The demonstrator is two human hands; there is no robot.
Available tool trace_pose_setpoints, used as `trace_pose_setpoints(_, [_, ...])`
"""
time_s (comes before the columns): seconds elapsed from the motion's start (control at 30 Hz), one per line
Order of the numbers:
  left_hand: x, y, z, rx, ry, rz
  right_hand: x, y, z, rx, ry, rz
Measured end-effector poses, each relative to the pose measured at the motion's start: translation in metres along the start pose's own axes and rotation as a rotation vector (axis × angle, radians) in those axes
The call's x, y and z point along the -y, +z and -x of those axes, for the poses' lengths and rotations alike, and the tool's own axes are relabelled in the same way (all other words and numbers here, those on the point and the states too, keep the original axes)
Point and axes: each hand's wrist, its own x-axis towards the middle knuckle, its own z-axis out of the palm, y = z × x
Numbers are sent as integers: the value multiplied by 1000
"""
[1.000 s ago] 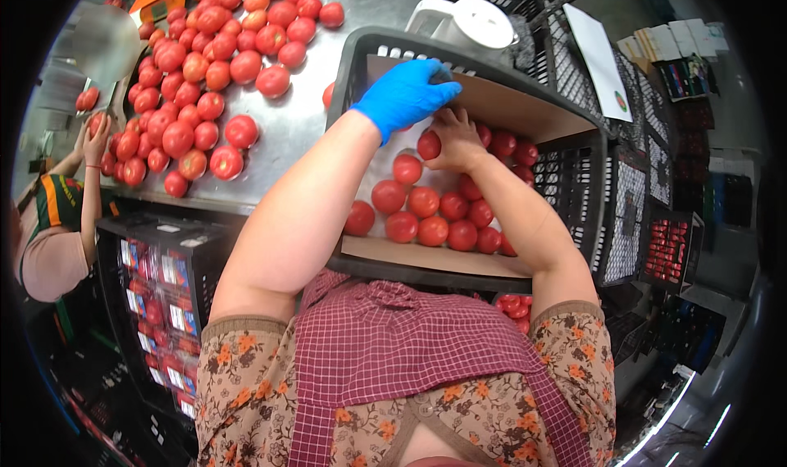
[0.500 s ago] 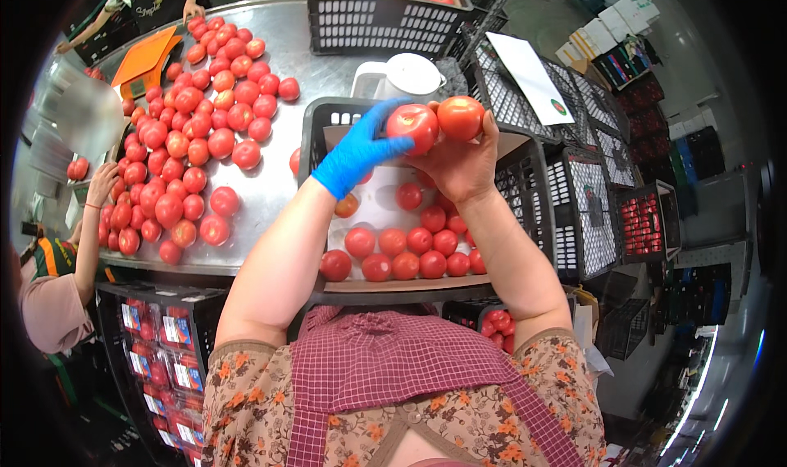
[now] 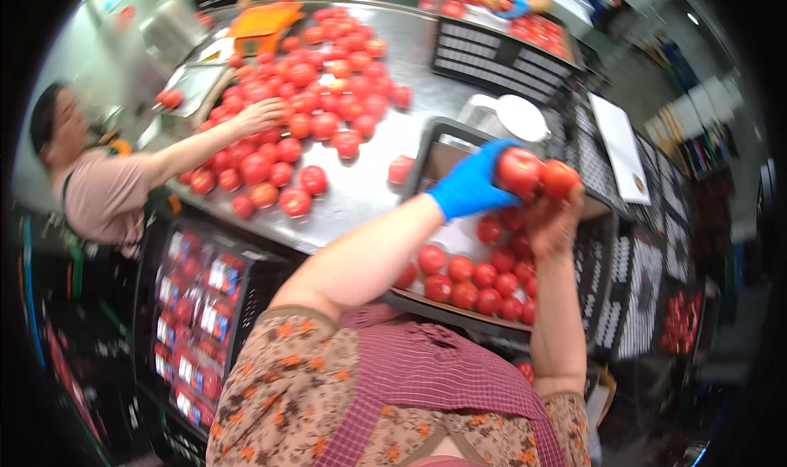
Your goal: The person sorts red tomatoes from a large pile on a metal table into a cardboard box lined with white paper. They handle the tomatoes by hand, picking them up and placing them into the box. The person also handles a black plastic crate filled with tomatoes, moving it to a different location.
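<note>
My left hand (image 3: 475,185), in a blue glove, is closed round a large red tomato (image 3: 519,170). My bare right hand (image 3: 552,225) grips another tomato (image 3: 560,179), orange-red, from below and the right. The two tomatoes touch or nearly touch, raised over a black plastic crate (image 3: 426,149). Inside that crate, rows of red tomatoes (image 3: 485,275) lie on a pale liner along the near side. My forearms hide part of the crate, and the picture is somewhat blurred.
Left of the crate, a metal table (image 3: 361,200) bears a big heap of tomatoes (image 3: 303,98) and an orange tray (image 3: 264,21). A co-worker's hand (image 3: 261,116) reaches into the heap. A white jug (image 3: 520,118) and another crate (image 3: 500,61) stand beyond. Packed tomatoes (image 3: 193,328) fill a crate lower left.
The view has swung left, so everything sits further right in the picture. Both my hands still hold their tomatoes. The co-worker's arm now stretches further over the heap.
</note>
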Motion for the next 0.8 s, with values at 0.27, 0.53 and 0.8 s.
trace_pose_setpoints(0.27, [6,-1,-2,-87,-126,47,-7,-18,-3,186,50,-14])
trace_pose_setpoints(0.53, [19,-5,-10,-365,-38,-84,-8,-25,-2,111,10,81])
trace_pose_setpoints(0.8, [4,-3,-5,-247,-128,-200,-10,-20,4,83,-16,255])
